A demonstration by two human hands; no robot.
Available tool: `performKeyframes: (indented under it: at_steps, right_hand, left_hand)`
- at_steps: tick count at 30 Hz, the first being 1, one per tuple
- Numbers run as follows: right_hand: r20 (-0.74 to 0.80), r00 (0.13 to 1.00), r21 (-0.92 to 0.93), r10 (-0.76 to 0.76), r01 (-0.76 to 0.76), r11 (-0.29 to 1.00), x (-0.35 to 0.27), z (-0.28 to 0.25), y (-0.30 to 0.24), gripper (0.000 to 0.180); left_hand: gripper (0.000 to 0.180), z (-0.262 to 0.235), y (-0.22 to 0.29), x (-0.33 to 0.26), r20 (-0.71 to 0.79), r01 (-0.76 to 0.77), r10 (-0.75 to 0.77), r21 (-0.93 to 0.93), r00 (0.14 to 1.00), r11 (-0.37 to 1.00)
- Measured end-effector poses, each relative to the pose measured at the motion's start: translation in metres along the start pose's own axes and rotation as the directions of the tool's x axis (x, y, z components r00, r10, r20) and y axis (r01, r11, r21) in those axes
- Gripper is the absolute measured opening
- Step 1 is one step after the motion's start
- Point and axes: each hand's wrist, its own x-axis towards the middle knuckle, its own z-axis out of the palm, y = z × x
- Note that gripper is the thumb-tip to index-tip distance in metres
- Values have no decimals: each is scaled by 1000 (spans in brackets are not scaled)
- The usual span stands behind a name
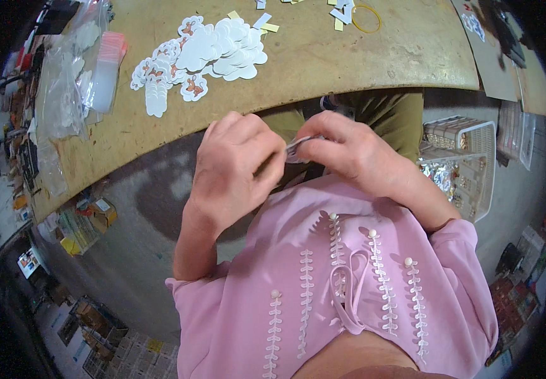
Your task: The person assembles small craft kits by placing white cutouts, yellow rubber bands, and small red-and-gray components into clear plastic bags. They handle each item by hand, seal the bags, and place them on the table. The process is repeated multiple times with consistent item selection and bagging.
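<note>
My right hand (345, 144) pinches a small thin greyish piece (294, 151) between thumb and fingers, just off the table's near edge. What kind of piece it is cannot be made out. My left hand (235, 167) is curled at the other end of that piece, its fingertips turned away and mostly hidden behind the knuckles. Beyond the hands, a heap of white cut-out cards (225, 47) with scalloped edges lies on the table, mostly blank side up. Several of them at the left show a brown animal picture, such as one card (193, 88) near the front.
The worn table (361, 69) curves across the top. On its left lie clear plastic bags (64, 82); at the back are paper strips (339, 16) and a yellow ring (366, 19). A white plastic basket (489, 148) of shiny packets stands at right. Boxes (102, 215) sit lower left.
</note>
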Motion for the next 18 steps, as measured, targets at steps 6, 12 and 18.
performKeyframes:
  at_steps: [6,12,18]
  right_hand:
    - [51,989,92,136,-140,986,-1,-7,-3,25]
    - [45,999,-57,6,-4,998,-1,5,5,29]
    - [65,991,19,115,-117,993,0,-6,-3,31]
  left_hand:
    - [19,27,2,-13,-166,153,-235,-397,958,905]
    - [16,27,3,-11,-250,117,-177,-237,952,965]
    - [10,49,-8,-22,-176,161,-476,-794,862,586]
